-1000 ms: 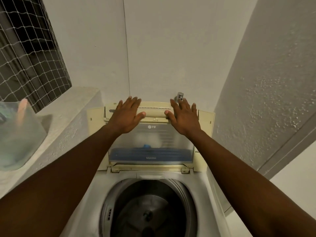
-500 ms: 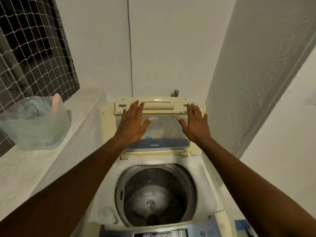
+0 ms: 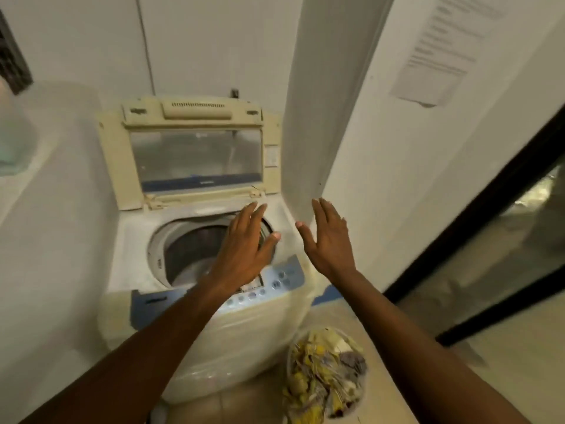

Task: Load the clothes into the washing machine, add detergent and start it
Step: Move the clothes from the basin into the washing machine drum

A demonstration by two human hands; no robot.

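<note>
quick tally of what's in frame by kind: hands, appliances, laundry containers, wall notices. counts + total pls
Hands: 2, left hand and right hand, both empty
Appliances: 1, washing machine, lid raised
Laundry containers: 1, basket of clothes on the floor
Wall notices: 1, paper sheet
Total: 5

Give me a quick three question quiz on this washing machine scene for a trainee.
1. True or false: the washing machine lid is up.
2. Where are the clothes? A) in the drum B) in a basket on the floor C) on the lid
3. What does either hand hold?

Key: 1. True. 2. B; the drum shows no clothes. 3. Nothing; the left hand and right hand are open.
</note>
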